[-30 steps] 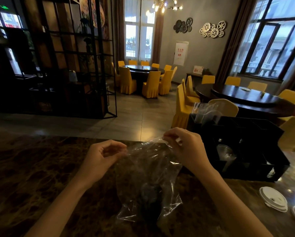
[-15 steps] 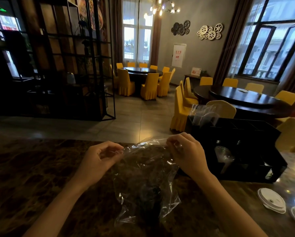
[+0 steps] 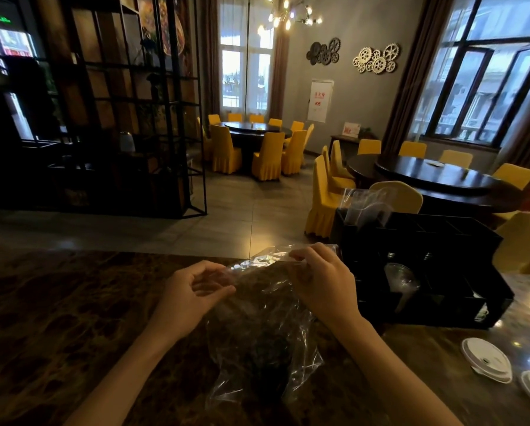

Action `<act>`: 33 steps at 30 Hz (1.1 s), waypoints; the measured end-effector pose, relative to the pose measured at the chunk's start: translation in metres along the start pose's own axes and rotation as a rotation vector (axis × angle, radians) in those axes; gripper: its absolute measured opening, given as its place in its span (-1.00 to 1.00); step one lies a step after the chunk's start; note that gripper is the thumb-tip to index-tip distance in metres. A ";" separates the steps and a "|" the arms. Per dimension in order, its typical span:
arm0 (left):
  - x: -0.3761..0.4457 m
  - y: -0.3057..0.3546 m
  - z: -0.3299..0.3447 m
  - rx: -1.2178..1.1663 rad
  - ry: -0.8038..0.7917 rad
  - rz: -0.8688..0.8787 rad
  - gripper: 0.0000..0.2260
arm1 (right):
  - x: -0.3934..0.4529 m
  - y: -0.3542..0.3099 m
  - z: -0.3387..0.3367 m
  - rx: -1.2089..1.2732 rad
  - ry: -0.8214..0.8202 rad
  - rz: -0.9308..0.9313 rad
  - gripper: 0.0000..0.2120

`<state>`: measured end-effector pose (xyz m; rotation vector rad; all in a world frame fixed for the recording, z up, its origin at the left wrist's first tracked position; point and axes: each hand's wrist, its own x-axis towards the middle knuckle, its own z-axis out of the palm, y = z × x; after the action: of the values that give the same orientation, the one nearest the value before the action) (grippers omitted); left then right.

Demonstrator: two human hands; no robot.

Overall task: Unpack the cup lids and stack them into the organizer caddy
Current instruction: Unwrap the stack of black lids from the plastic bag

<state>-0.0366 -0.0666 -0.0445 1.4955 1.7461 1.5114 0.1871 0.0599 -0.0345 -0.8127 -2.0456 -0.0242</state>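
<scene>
The clear plastic bag [image 3: 257, 327] lies on the dark tabletop [image 3: 57, 302], right in front of the person. It is long, and its long way runs from near to far. Its closed bottom end is near the person, and its open mouth is at the far end, up between the two hands. Something dark sits low inside the bag. These are probably the cup lids, but it is too dim to be sure.

The left hand [image 3: 193, 293] is at the left side of the bag mouth. Its thumb and fingers are curled close together at the bag's edge, and they seem to pinch the thin plastic there. The right hand [image 3: 322, 281] is at the right side of the mouth and a little farther away. Its fingertips pinch the top edge of the bag. So both hands hold the far end, one on each side, and the lids are below them, nearer to the person.

I think the step now is opening the bag. To get the lids out, one hand has to reach down into the bag, toward the person.

The black organizer caddy [image 3: 426, 272] stands to the right of the bag, just beside the right hand. So the right hand is the nearer one to it. A clear cup or lid stack [image 3: 400, 276] shows in one of its slots.

Two white lids [image 3: 485, 359] lie on the tabletop at the near right, well apart from the bag.
</scene>
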 end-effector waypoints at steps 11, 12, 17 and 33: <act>0.005 0.000 -0.012 0.069 0.006 0.013 -0.83 | 0.040 0.016 -0.039 -0.114 -0.130 -0.146 -0.76; 0.006 0.000 -0.012 0.085 0.011 0.023 -0.84 | 0.043 0.017 -0.041 -0.058 -0.165 -0.114 -0.72; 0.006 0.008 -0.011 0.127 0.046 0.020 -0.84 | 0.023 0.025 -0.029 0.094 -0.226 -0.018 -0.51; 0.048 0.138 0.055 1.010 -0.285 0.474 -0.57 | 0.017 0.010 -0.026 -0.041 -0.005 -0.084 -0.78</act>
<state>0.0543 -0.0193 0.0738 2.5789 2.1738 0.4327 0.2057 0.0684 -0.0086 -0.7521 -2.0895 -0.1120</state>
